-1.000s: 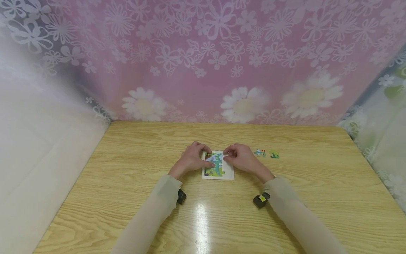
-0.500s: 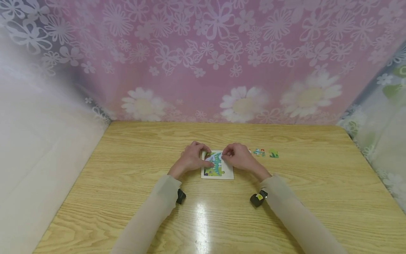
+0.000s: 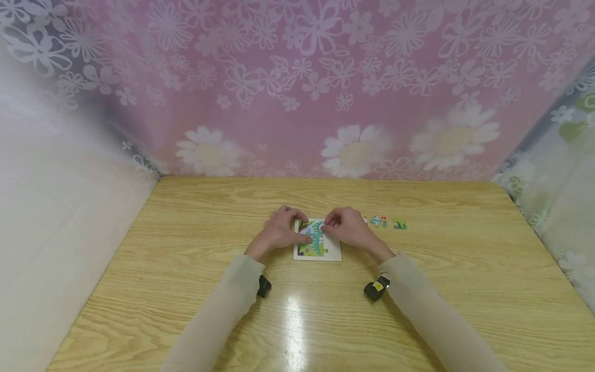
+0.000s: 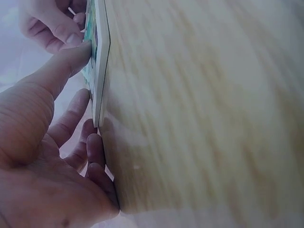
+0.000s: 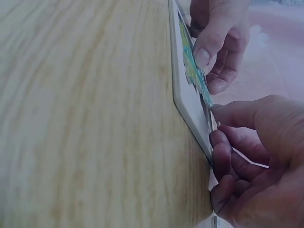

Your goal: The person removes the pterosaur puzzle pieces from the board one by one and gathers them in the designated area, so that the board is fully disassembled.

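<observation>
A small dinosaur jigsaw puzzle (image 3: 318, 248) in a white tray (image 3: 333, 252) lies on the table, its right part bare white. My left hand (image 3: 280, 228) spans the tray's left side; its thumb presses on the assembled picture, and its other fingertips sit at the far edge. In the left wrist view these fingers look relaxed. My right hand (image 3: 349, 226) comes in from the right, thumb and forefinger pinching a teal puzzle piece (image 5: 206, 95) close over the tray's upper part. The fingers mostly hide this piece in the head view.
Right of the tray lie loose puzzle pieces: one with red and blue (image 3: 379, 221), a green one (image 3: 400, 223), and one partly behind my right hand. The wooden table (image 3: 209, 206) meets a pink flowered curtain (image 3: 279, 103) at the back.
My right hand has moved slightly left over the tray, bringing its fingertips to the picture's edge and exposing part of another loose piece. The left hand stays in place.
</observation>
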`<state>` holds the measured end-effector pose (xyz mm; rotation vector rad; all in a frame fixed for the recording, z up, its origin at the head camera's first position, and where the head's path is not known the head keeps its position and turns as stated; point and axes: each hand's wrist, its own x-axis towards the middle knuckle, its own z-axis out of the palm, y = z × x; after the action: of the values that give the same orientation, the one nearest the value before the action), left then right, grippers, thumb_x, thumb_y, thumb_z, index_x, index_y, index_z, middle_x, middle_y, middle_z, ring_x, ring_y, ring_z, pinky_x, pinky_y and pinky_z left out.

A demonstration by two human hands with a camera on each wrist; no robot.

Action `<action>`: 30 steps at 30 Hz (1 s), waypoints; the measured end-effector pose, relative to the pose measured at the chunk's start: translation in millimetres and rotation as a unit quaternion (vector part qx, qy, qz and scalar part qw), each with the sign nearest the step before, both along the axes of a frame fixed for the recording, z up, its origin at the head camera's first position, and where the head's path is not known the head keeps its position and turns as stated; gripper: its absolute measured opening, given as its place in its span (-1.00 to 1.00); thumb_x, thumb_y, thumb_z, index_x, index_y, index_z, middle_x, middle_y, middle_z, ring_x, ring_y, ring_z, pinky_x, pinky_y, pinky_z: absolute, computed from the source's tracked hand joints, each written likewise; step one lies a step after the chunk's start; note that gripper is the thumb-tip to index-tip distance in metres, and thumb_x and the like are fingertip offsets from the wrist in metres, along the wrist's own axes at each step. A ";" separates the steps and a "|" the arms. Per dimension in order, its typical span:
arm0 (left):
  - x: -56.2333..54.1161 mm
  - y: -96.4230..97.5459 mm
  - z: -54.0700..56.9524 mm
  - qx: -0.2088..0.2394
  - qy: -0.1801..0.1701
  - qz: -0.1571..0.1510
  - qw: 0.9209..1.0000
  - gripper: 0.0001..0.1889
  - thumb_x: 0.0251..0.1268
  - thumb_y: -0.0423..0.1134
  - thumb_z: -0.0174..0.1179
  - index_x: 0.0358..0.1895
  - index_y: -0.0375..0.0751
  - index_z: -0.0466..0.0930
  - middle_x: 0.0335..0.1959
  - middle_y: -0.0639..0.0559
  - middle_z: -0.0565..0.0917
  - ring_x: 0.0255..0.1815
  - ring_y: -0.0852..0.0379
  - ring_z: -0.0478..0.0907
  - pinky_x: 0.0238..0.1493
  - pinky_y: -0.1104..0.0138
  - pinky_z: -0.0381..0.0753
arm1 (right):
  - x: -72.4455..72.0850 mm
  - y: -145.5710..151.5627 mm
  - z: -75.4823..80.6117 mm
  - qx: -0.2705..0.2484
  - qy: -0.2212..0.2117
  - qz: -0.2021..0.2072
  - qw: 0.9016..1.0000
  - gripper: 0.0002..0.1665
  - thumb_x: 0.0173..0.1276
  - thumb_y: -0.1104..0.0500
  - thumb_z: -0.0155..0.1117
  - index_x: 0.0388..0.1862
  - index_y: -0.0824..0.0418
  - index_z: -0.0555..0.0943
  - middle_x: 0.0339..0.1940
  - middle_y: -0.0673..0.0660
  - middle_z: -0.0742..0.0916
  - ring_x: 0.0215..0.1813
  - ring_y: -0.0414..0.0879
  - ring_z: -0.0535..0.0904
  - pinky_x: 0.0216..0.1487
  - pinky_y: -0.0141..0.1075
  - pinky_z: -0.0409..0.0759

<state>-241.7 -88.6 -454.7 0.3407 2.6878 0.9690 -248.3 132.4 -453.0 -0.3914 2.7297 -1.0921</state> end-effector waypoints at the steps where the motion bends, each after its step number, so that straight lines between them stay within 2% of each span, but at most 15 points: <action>1: 0.0 -0.1 0.0 0.000 0.000 0.000 1.000 -0.53 0.13 0.07 0.53 0.10 0.13 0.65 0.26 0.01 0.45 0.31 -0.16 0.33 0.30 -0.10 0.25 | -0.2 0.1 -0.4 -0.001 0.000 -0.001 1.000 -0.84 0.37 0.10 0.40 -0.24 0.18 0.72 -0.29 0.11 0.77 -0.29 -0.09 0.60 -0.23 -0.29 0.50; 6: -0.2 0.1 0.6 -0.001 -0.002 0.001 1.000 -0.54 0.14 0.07 0.52 0.10 0.13 0.64 0.27 0.00 0.45 0.31 -0.16 0.33 0.30 -0.11 0.25 | -1.2 -0.2 -0.4 -0.009 -0.005 0.000 1.000 -0.78 0.36 0.08 0.42 -0.11 0.17 0.72 -0.26 0.11 0.78 -0.26 -0.09 0.63 -0.21 -0.28 0.53; 11: -1.0 0.6 1.2 -0.004 0.001 0.005 1.000 -0.54 0.13 0.06 0.53 0.09 0.12 0.65 0.26 0.00 0.46 0.31 -0.16 0.34 0.30 -0.11 0.26 | -4.9 -1.6 -1.6 -0.004 -0.001 0.021 1.000 -0.69 0.36 0.10 0.43 0.03 0.18 0.72 -0.30 0.10 0.77 -0.30 -0.11 0.60 -0.26 -0.28 0.51; 20: 1.5 1.2 4.1 -0.001 -0.002 0.005 1.000 -0.55 0.14 0.05 0.52 0.09 0.11 0.65 0.29 -0.01 0.46 0.34 -0.18 0.33 0.29 -0.12 0.25 | -8.2 -5.2 -1.4 0.005 0.011 0.051 0.999 -0.77 0.35 0.19 0.42 -0.06 0.24 0.71 -0.37 0.10 0.72 -0.35 -0.13 0.55 -0.27 -0.31 0.48; 30: 4.4 2.5 7.3 -0.006 -0.003 0.005 1.000 -0.53 0.14 0.06 0.52 0.10 0.10 0.65 0.28 -0.02 0.46 0.33 -0.18 0.34 0.30 -0.13 0.27 | -2.0 -4.0 0.5 -0.018 0.013 0.041 0.999 -0.79 0.36 0.20 0.39 -0.06 0.20 0.69 -0.35 0.11 0.72 -0.33 -0.10 0.54 -0.25 -0.27 0.45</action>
<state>-237.3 -86.1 -447.4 0.3206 2.6914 0.9552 -250.4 128.3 -452.5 -0.5202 2.6932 -1.1237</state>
